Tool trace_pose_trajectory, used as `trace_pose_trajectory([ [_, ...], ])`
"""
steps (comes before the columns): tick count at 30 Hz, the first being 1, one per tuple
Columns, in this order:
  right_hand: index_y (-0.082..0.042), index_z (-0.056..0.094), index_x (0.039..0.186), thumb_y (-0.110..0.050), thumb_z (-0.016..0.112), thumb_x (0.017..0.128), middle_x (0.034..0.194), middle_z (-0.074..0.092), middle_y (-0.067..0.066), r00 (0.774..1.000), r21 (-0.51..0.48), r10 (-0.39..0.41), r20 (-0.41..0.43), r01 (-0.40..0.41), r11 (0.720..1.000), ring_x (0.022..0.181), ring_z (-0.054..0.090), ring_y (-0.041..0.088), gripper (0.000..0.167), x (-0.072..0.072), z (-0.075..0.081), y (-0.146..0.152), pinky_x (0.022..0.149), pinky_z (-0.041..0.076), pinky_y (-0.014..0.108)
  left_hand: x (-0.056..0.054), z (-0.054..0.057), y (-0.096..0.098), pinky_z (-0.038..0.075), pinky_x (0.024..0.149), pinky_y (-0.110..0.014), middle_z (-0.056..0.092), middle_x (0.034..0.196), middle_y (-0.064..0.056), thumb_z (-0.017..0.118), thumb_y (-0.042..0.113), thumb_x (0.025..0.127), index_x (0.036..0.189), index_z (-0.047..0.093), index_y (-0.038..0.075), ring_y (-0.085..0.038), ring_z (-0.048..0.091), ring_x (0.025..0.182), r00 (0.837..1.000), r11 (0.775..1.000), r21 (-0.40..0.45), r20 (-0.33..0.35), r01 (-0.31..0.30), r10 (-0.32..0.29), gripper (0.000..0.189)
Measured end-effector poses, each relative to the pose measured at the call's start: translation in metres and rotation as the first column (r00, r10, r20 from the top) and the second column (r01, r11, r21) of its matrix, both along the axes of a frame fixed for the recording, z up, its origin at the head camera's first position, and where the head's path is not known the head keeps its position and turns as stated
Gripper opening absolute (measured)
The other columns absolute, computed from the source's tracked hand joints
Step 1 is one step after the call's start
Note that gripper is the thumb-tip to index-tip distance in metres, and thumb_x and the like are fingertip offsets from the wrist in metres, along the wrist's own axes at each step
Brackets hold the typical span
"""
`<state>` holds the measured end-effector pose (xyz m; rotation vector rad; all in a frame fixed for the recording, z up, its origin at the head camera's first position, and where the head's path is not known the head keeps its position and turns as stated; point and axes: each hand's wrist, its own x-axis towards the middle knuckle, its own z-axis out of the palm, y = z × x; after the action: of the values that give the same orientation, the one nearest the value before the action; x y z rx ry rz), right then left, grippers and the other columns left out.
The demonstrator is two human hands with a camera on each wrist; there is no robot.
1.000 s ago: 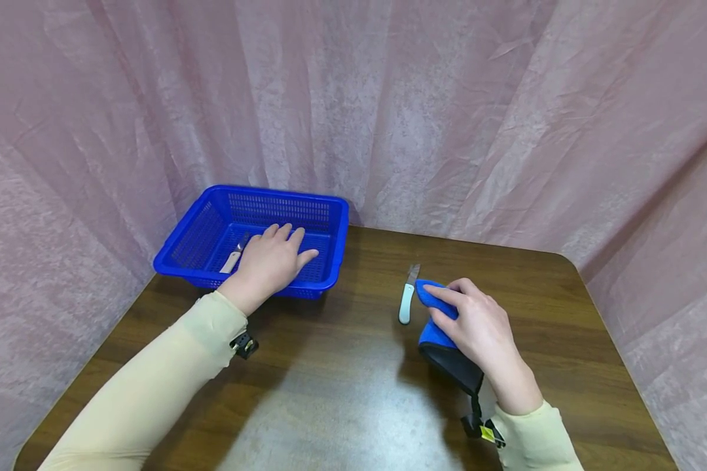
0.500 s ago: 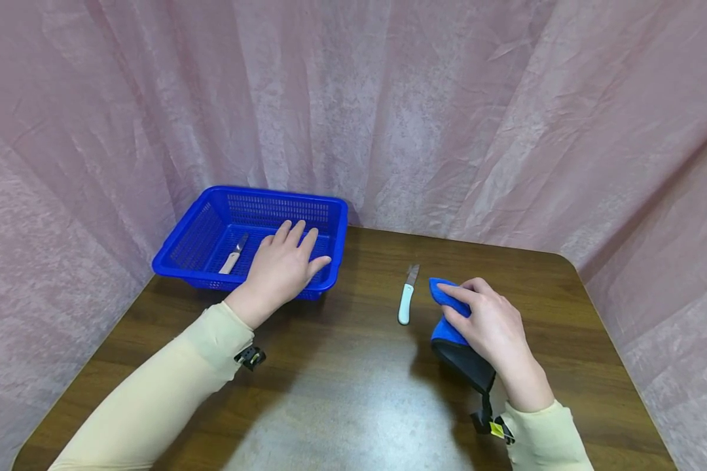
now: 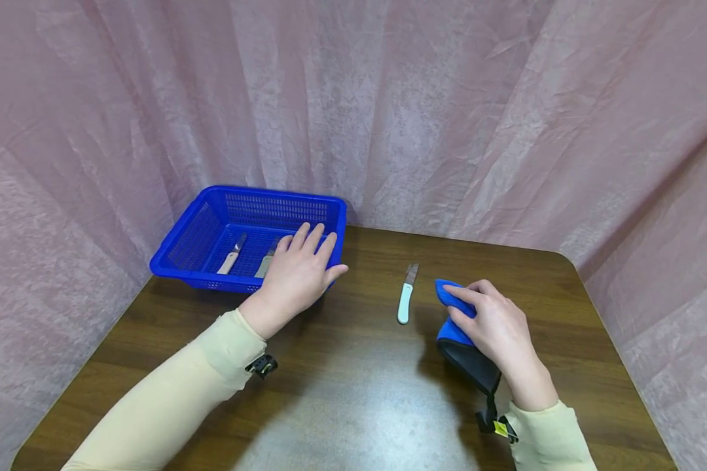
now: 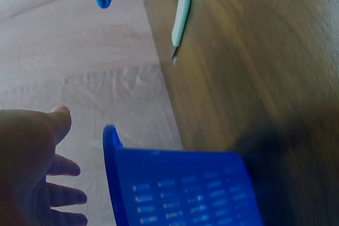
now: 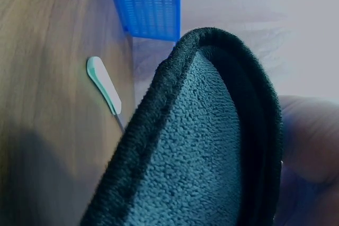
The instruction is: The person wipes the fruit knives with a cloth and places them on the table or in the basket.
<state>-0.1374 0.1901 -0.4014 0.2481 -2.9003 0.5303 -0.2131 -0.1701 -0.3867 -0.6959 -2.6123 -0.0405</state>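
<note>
My left hand (image 3: 297,278), fingers spread and holding nothing, is over the near right part of the blue plastic basket (image 3: 179,261). Inside the basket lie a knife with a cream handle (image 3: 228,263) and a second knife with a pale grey-green handle (image 3: 264,267), the latter partly hidden by this hand. A blue cloth with black edging (image 3: 456,332) is gripped between the thumb and fingers of my right hand (image 3: 497,320), raised over the table. Just left of the cloth, a small knife with a mint handle (image 3: 404,304) lies on the wood, blade pointing away.
The brown wooden table (image 3: 342,379) ends at the back against a pink curtain (image 3: 400,131), which hangs at the sides too. The basket stands at the back left corner of the table.
My left hand has drifted right across the basket, bringing the grey-green knife into sight. My right hand has moved slightly right with the cloth, away from the mint knife.
</note>
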Motion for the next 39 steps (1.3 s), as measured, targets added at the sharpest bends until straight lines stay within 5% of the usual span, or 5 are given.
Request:
trace_pose_trajectory([
  [39,-0.017,0.075,0.144,-0.025,0.079,0.100,0.130,0.066,0.022,0.999,0.013,-0.038,0.031,0.038,0.999,0.096,0.069,0.043,0.044,-0.001,-0.011,0.021,0.077,0.056,0.058,0.017,-0.019,0.069,0.049,0.112,-0.063,0.062,0.154,-0.022,0.070,0.057,0.105,0.149,0.067,0.008,-0.045,0.055,0.146,0.991,0.992,0.012,-0.052,0.127,-0.126,0.066],
])
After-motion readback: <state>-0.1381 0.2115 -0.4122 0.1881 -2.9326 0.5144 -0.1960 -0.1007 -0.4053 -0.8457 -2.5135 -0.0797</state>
